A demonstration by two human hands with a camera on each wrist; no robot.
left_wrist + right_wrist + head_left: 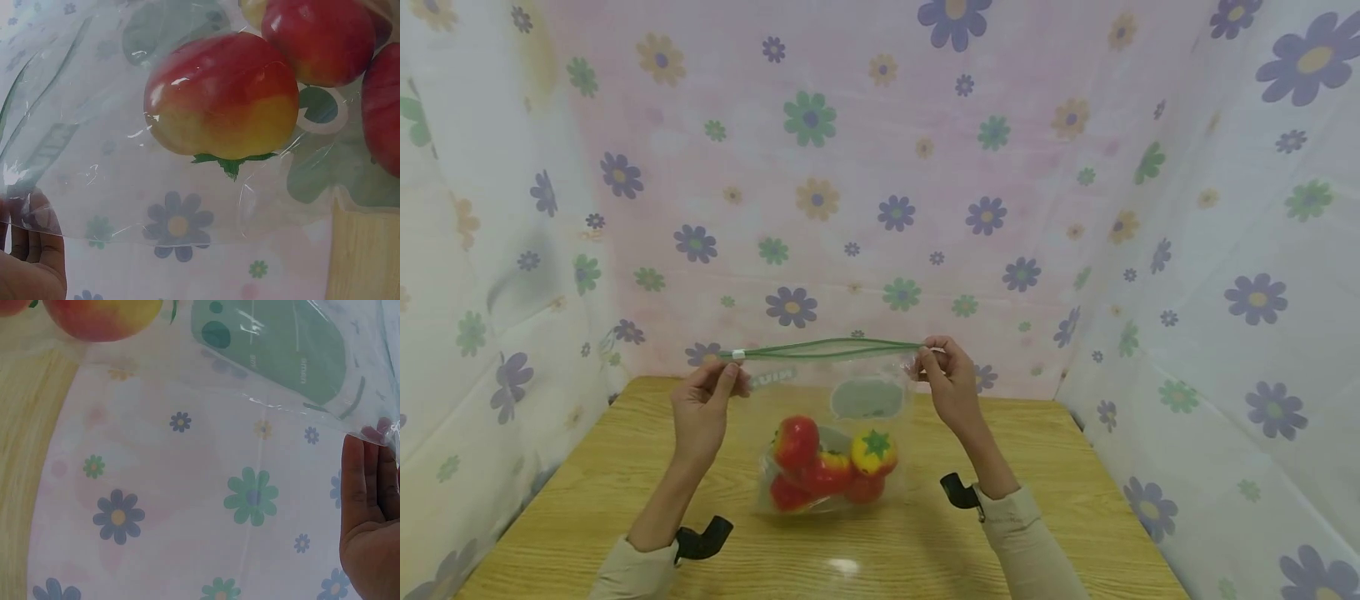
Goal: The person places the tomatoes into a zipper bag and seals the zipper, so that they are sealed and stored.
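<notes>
A clear zip bag (808, 392) with a green zip strip (827, 343) hangs upright above the table. My left hand (702, 410) pinches its top left corner, close to the white slider (738, 355). At the opposite top corner, my right hand (953, 390) pinches the bag between thumb and fingers. Between the hands the two green lines of the strip stand slightly apart. Several glossy red and yellow tomato-like fruits (222, 94) with green leafy tops lie in the bottom of the bag. A pale green label patch (281, 350) is printed on the plastic.
Beneath the bag is a wood-grain table (1030, 467). Flower-patterned cloth (865, 167) covers the back and both sides. A black curved mount (703, 539) sits on the left wrist and another black mount (958, 492) on the right.
</notes>
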